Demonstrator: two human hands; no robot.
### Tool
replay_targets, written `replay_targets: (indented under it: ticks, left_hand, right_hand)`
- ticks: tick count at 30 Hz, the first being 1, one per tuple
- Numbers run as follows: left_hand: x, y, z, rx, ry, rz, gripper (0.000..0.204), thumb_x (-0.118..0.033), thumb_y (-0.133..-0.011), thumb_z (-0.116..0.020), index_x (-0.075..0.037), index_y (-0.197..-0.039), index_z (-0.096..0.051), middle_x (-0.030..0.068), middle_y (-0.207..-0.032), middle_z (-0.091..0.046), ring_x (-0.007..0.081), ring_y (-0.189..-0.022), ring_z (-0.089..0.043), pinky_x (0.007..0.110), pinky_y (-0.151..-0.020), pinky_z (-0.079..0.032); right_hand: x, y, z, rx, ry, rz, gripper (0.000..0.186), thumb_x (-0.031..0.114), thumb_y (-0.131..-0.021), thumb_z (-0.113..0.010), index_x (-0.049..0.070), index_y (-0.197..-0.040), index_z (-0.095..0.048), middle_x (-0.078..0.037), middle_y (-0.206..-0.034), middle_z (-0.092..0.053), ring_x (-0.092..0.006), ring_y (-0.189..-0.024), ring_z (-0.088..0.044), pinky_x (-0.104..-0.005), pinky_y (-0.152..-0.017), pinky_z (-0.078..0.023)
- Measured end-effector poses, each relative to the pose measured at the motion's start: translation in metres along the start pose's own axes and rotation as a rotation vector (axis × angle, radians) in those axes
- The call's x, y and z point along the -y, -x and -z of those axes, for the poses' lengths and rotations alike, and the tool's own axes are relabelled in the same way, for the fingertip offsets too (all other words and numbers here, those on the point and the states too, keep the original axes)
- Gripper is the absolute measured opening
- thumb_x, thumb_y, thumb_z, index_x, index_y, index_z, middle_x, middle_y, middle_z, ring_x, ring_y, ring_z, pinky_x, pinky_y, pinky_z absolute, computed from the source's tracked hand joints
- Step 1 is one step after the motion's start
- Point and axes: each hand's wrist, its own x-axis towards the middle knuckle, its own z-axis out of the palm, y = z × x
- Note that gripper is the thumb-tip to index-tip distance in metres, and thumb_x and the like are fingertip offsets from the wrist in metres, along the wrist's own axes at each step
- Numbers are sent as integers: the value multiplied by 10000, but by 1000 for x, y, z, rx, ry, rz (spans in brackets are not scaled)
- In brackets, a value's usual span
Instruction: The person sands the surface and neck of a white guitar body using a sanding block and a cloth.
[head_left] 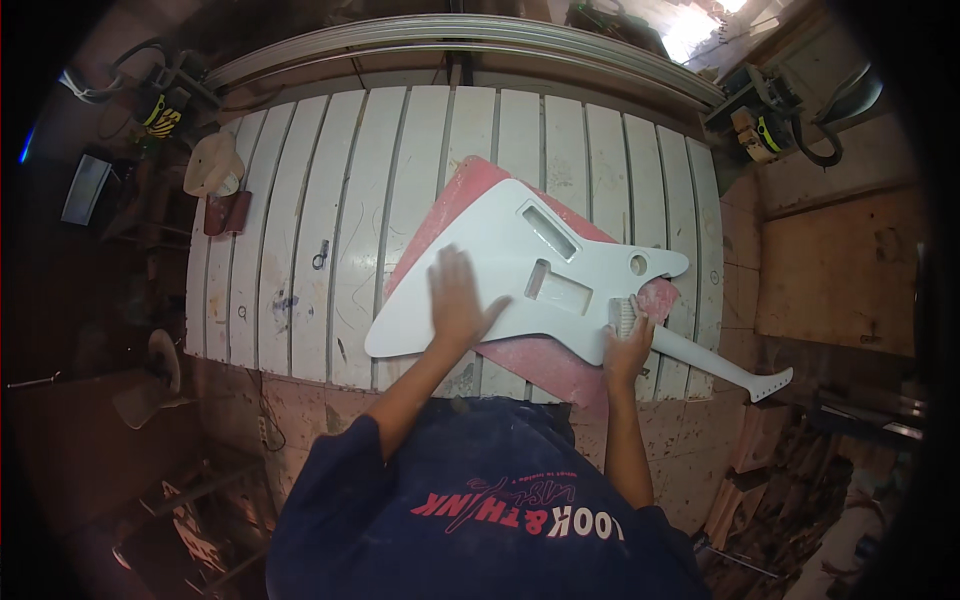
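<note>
The right hand (628,352) half curled against a pale, ridged block (622,316), its grip unclear; the left hand (456,300), flat, thumb spread, empty, pressed the white, angular, guitar-shaped body (490,240), both forearms angled forward; the body lay over a pink sheet (535,362) on the white slatted surface (345,200)

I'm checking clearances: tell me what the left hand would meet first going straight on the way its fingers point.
Beyond the edge of the white guitar body, the left hand would probably meet the pink sheet, though the hand's height is unclear.
</note>
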Motion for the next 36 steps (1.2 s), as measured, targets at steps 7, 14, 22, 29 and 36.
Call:
replay_targets:
  ticks: [7, 14, 22, 29, 36]
  left_hand:
    - [7, -23, -2, 15, -51, -1, 1052, -738, -951, -503, 42, -1620, -275, 221, -1718, -207, 326, -1615, -134, 553, -1290, -94]
    - [87, 79, 23, 58, -128, 284, 1014, -652, -955, -556, 69, -1609, -273, 236, -1713, -212, 360, -1608, -145, 569, -1283, -119]
    - [53, 91, 25, 151, -121, 158, 1166, -721, -921, -575, 169, -1577, -205, 356, -1680, -151, 444, -1601, -69, 592, -1277, -43]
    - [-42, -13, -2, 105, -34, -205, 1196, -782, -858, -596, 124, -1576, -288, 303, -1684, -217, 412, -1600, -128, 578, -1284, -86]
    - [-100, -24, -29, 134, 160, -573, 1164, -792, -856, -580, 92, -1570, -331, 257, -1679, -274, 381, -1595, -179, 556, -1285, -133]
  right_hand:
    - [5, -2, 6, 12, -61, -22, 711, 48, -767, -775, 172, -1437, -572, -174, -1299, -610, -405, -1219, -603, -503, -1051, -485]
    - [5, 2, 2, -1, -54, 32, 714, 37, -758, -781, 168, -1430, -578, -177, -1281, -614, -413, -1202, -608, -502, -1043, -489]
    - [5, 2, 3, -21, -102, 30, 703, 3, -737, -755, 147, -1406, -594, -180, -1240, -619, -410, -1206, -584, -493, -1051, -477]
    - [12, 0, 5, -6, -122, -9, 693, 15, -730, -745, 141, -1395, -595, -163, -1258, -611, -404, -1192, -586, -497, -1052, -475]
    - [6, -1, 5, -26, -114, 43, 697, 28, -728, -743, 143, -1398, -593, -155, -1261, -613, -403, -1186, -586, -495, -1050, -474]
